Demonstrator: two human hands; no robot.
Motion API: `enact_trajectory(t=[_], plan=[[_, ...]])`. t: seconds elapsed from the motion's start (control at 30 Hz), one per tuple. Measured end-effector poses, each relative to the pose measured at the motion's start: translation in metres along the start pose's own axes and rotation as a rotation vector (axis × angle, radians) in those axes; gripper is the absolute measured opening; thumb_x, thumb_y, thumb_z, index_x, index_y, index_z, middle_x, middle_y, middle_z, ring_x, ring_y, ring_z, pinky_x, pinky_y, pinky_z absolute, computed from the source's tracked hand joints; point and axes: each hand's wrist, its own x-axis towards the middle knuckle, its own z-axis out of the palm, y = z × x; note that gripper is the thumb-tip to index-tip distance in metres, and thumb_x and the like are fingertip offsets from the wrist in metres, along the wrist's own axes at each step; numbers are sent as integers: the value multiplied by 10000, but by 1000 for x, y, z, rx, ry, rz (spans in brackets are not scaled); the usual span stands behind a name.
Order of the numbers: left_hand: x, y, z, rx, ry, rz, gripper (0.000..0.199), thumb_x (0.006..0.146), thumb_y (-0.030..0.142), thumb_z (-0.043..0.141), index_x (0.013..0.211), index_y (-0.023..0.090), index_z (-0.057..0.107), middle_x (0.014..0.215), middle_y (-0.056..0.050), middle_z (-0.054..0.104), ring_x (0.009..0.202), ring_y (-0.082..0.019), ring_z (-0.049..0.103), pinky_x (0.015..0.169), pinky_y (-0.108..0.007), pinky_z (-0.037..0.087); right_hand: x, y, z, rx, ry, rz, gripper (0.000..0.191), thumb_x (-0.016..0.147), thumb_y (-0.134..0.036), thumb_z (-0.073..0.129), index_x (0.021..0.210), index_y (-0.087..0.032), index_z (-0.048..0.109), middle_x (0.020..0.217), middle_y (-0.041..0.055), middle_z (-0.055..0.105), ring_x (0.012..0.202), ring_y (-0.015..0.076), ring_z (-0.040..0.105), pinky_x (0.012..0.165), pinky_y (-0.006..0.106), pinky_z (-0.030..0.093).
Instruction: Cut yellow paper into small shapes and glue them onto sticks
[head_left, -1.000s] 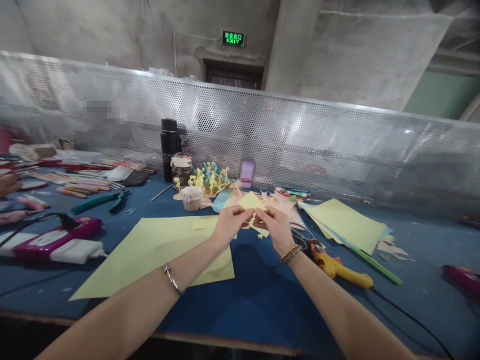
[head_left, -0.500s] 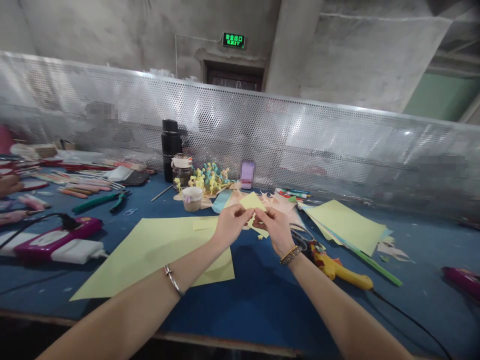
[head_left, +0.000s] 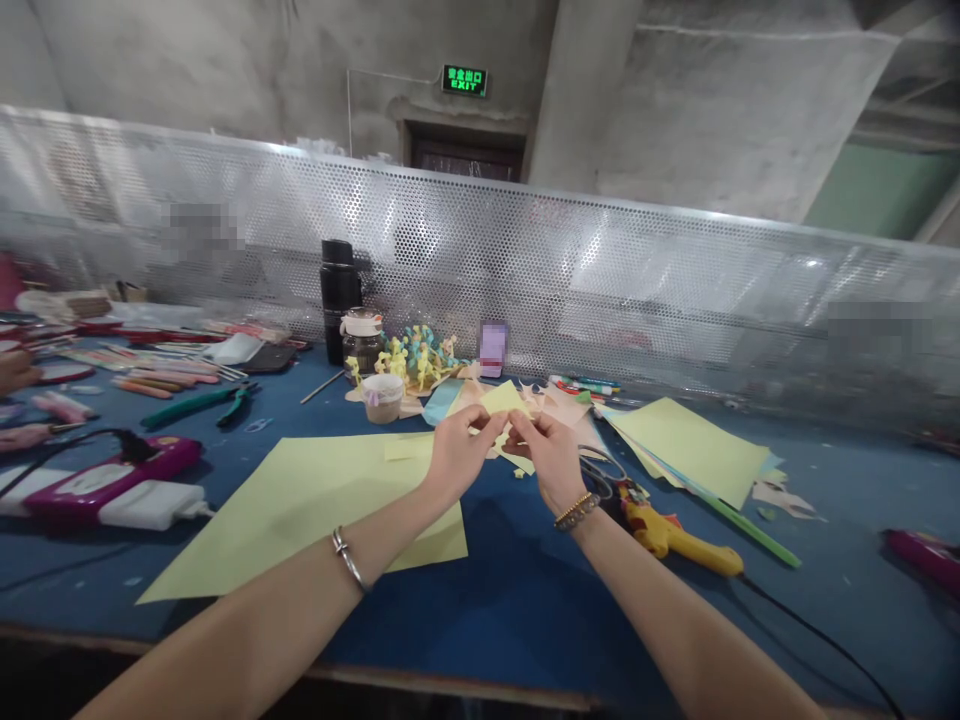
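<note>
- Head view: our left hand (head_left: pixel 457 455) and right hand (head_left: pixel 551 460) are both closed in a pinch, fingertips close together, on a folded piece of pale yellow paper (head_left: pixel 504 402).
- That paper is held up just above the desk (head_left: pixel 525 610), between our hands; its folds are partly hidden by our fingers.
- A silver bangle (head_left: pixel 347 560) circles our left wrist, and a beaded bracelet (head_left: pixel 576 512) circles our right.
- Under our left forearm lies a large sheet of pale yellow paper (head_left: pixel 300 520), with a smaller yellow slip (head_left: pixel 409 448) on it.
- Just beside our right hand we see black scissor handles (head_left: pixel 596 465), next to a yellow glue gun (head_left: pixel 675 535) with a black cord (head_left: pixel 817 640).
- Further right, we have a fanned stack of coloured paper (head_left: pixel 690 450) and a green strip (head_left: pixel 750 530).
- Ahead of our hands lie pink and blue paper scraps (head_left: pixel 457 400), a wrapped paper cup (head_left: pixel 382 398), a glass jar (head_left: pixel 362 340), a black flask (head_left: pixel 340 300) and a cluster of yellow and teal paper figures (head_left: pixel 420 358).
- To the left, green-handled pliers (head_left: pixel 196 405) lie near a magenta and white power strip (head_left: pixel 112 482).
- Behind everything runs a perforated metal screen (head_left: pixel 525 250), with a green exit sign (head_left: pixel 464 81) above it.
</note>
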Motion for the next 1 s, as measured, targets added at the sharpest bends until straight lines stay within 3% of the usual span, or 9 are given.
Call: enact_trajectory(t=[0.2, 0.47, 0.7, 0.87, 1.0], plan=[[-1, 1, 2, -40, 19, -22, 370, 790, 452, 555, 546, 180, 497, 557, 18, 513, 595, -152, 567, 545, -237, 389, 0, 3, -1, -15, 23, -33, 354, 648, -488, 716, 605, -160, 589, 557, -22, 580, 478, 111, 560, 546, 288, 552], [-2, -1, 8, -354, -57, -197, 402, 729, 512, 616, 548, 162, 533, 584, 15, 546, 602, -140, 575, 603, -265, 521, 1, 4, -4, -47, 11, -63, 350, 670, -499, 696, 599, -170, 598, 545, -22, 578, 500, 129, 572, 563, 301, 550], [-1, -1, 8, -369, 0, -248, 378, 700, 479, 655, 549, 159, 523, 547, 29, 511, 566, -119, 559, 609, -257, 527, 1, 3, -4, -55, -10, -63, 331, 666, -475, 706, 640, -157, 620, 560, -20, 582, 525, 118, 580, 574, 285, 561], [0, -5, 8, -366, -5, -260, 373, 710, 483, 639, 553, 167, 515, 535, 36, 493, 545, -118, 551, 556, -243, 508, 0, 1, -4, -11, -138, -49, 353, 616, -446, 748, 794, -151, 674, 695, 7, 659, 659, 145, 631, 675, 309, 573], [0, -5, 8, -352, -5, -250, 358, 720, 479, 631, 571, 172, 524, 555, 30, 521, 551, -124, 566, 558, -250, 514, 1, 2, -4, -3, -97, -39, 316, 608, -427, 758, 733, -150, 672, 634, -2, 645, 624, 144, 623, 658, 310, 568]])
